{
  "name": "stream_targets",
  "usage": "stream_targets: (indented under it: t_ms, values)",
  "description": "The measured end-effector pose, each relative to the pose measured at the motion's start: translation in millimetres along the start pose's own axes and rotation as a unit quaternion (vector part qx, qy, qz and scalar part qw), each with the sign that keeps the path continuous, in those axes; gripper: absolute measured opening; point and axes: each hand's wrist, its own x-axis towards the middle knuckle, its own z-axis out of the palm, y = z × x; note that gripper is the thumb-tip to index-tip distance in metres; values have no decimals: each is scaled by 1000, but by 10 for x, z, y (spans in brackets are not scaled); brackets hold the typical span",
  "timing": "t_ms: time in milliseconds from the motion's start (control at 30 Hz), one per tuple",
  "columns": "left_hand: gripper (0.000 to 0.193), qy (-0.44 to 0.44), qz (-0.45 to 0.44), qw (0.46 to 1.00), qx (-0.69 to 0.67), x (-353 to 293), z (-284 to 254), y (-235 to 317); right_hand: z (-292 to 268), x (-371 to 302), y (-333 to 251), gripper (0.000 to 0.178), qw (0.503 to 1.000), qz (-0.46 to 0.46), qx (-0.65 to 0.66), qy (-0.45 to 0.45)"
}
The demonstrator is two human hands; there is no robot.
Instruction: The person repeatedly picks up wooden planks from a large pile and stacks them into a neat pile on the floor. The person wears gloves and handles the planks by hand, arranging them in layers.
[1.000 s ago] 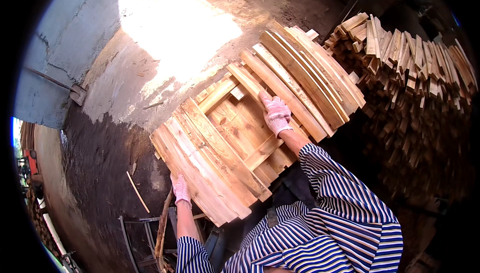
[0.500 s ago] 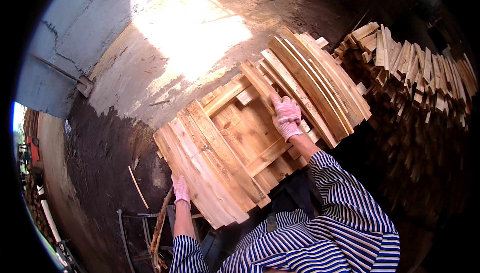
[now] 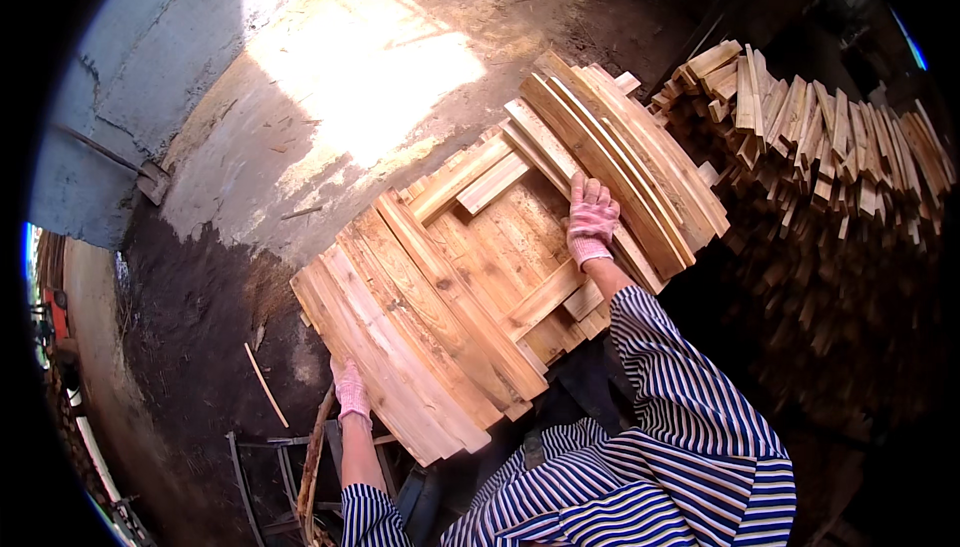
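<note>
Wooden planks lie in a broad stack in front of me, with a left group point(image 3: 415, 322) and a right group point(image 3: 625, 162). Between them a recess shows lower boards point(image 3: 500, 237) and a short loose piece point(image 3: 493, 184). My right hand point(image 3: 592, 219), in a pink-and-white glove, has its fingers curled over a narrow plank point(image 3: 540, 152) along the inner side of the right group. My left hand point(image 3: 350, 390), gloved alike, is against the outer left edge of the stack. Most of its fingers are hidden there, so its grip cannot be made out.
A large pile of short wood pieces point(image 3: 810, 137) rises at the right. Dark metal bars point(image 3: 245, 487) and a rough stick point(image 3: 316, 462) stand below my left hand. A thin strip of wood point(image 3: 266, 385) lies on the floor. A long-handled tool point(image 3: 150, 182) leans against the left wall.
My right hand has shifted right with the narrow plank, which now lies closer to the right group. More of the recess and the short piece shows. My left hand stays at the edge.
</note>
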Motion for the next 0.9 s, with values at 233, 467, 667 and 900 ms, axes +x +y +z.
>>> stream_targets:
  t_ms: [233, 467, 667, 900]
  values:
    - [53, -9, -50, 998, -47, 109, -494, -402, -497, 213, -69, 61, 972, -52, 186, -136]
    - [50, -33, -20, 997, -60, -203, -224, 135, -277, -200, -496, 74, 545, -43, 756, -359]
    - [61, -10, -161, 987, -17, -167, -256, 234, 44, -872, -1401, 79, 776, -188, 489, -352]
    - [70, -8, -66, 995, -71, -207, -225, 134, -372, 95, -399, 77, 993, 23, 97, -57]
